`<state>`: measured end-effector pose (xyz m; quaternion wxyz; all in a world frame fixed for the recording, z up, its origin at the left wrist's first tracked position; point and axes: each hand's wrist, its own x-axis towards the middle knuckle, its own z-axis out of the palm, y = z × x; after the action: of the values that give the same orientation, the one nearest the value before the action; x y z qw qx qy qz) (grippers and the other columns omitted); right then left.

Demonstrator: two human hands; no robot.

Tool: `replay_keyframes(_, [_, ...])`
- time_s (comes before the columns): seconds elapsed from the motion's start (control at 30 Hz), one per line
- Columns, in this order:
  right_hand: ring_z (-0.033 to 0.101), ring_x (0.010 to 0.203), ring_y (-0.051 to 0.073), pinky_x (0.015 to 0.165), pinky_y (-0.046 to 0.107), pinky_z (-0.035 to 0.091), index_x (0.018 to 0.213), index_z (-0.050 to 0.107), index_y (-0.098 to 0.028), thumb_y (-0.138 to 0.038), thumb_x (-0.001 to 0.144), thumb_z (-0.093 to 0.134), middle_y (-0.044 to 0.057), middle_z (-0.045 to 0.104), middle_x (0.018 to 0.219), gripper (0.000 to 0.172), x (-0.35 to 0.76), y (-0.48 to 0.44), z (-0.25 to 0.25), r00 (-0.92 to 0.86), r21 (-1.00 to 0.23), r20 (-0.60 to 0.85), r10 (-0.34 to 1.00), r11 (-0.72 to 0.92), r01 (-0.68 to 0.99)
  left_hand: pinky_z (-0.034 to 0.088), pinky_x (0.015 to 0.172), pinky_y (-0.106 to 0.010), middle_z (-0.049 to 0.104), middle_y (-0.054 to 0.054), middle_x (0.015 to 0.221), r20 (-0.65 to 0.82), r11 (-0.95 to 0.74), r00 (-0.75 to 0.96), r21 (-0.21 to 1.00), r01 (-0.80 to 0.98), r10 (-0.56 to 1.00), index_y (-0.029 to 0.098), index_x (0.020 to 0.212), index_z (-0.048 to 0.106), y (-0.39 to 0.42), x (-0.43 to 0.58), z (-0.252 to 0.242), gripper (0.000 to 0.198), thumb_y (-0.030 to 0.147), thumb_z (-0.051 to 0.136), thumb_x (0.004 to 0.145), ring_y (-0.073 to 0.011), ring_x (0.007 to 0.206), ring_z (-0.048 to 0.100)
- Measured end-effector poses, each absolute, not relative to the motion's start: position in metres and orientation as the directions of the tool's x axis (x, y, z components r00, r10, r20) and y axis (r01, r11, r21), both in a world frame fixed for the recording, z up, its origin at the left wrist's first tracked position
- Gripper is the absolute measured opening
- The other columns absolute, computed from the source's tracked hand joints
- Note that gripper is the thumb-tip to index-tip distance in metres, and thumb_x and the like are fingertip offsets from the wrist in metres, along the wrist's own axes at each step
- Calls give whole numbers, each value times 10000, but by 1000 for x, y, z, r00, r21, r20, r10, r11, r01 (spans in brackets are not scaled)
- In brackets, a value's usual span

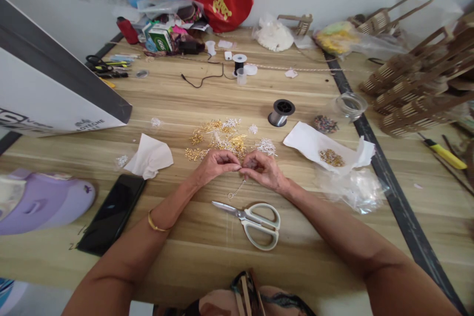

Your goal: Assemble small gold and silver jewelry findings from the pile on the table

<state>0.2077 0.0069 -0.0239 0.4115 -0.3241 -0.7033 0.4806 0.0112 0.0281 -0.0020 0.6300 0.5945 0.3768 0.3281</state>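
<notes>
My left hand [217, 167] and my right hand [263, 170] meet fingertip to fingertip, both pinched. A short silver chain [239, 189] with a ring at its lower end hangs below my right fingers onto the table. What the left fingertips pinch is too small to make out. Just beyond the hands lie mixed gold and silver findings [237, 144], with a pile of silver pins [265, 146] beside my right hand. White-handled scissors [259, 223] rest on the wood nearer my body, blades pointing left.
A wire spool [281, 112] stands behind the right hand. Paper with gold beads [332, 158], plastic bags [357, 190] and a glass jar [344, 108] are at right. At left are a black phone [113, 215], crumpled paper [151, 157] and a large box [55, 79].
</notes>
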Motion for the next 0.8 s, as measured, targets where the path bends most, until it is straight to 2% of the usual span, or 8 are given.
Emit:
replay_keyframes(0.53, [601,511,97,474,188,459,899,515,-167,-356,846,644,-7,628,619,235,208,7,-24,-466,-940,261,845,332,74,451,647,-227,650,-9,679,-44,17,506,998,57,861,128,728,675,26,12,2,182,306,711,734,-111,644,573])
replay_keyframes(0.7, [593,555,116,495,220,452,911,534,-173,-434,870,591,3,618,660,270,211,6,-20,-463,-945,249,851,318,75,450,709,-254,644,-26,738,49,-73,487,997,30,872,135,728,664,23,14,4,153,283,692,754,-133,724,578])
replay_keyframes(0.8, [580,635,135,595,270,477,890,564,-183,-508,920,455,28,615,722,344,214,7,-17,-414,-928,294,861,361,92,443,714,-257,621,-25,749,129,-140,459,990,-10,879,139,716,647,21,15,8,143,269,679,764,-131,738,559])
